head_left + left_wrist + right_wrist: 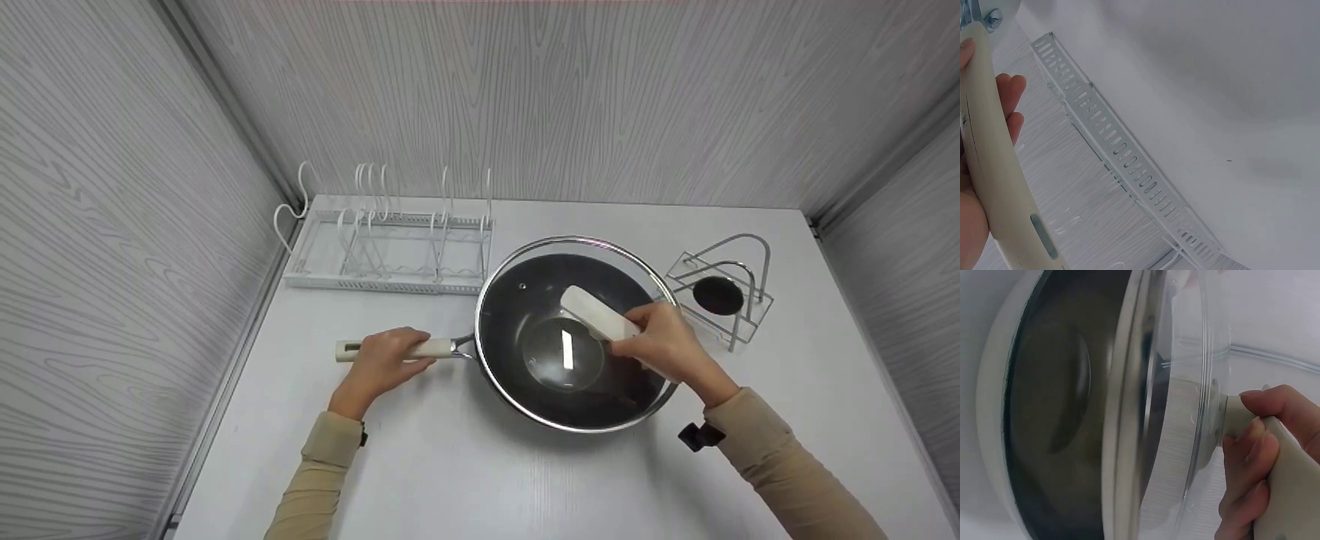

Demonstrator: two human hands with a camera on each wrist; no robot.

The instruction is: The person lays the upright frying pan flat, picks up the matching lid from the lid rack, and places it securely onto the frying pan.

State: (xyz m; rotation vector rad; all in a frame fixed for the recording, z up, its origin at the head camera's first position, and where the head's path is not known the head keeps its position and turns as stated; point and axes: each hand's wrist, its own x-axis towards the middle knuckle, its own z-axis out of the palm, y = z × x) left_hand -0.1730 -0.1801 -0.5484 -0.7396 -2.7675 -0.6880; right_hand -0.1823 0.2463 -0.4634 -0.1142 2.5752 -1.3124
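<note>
My left hand (384,361) grips the cream handle (436,349) of a deep dark-lined frying pan (1053,410). In the left wrist view, fingers and thumb lie on both sides of that handle (1002,163), which has a slot near its end. With my right hand (664,341) I hold the long cream knob (596,311) of a clear glass lid (574,429) with a metal rim. The right wrist view shows the lid (1188,416) raised off the pan, a gap between its rim and the pan's edge. From the head view the lid overlaps most of the pan.
A white wire dish rack (390,283) with upright loops stands at the back left. To the right of the pan is a metal lid stand (739,330) with a dark round pad (718,295). Grey wood-patterned walls (525,97) enclose the white table (480,480) at the back and sides.
</note>
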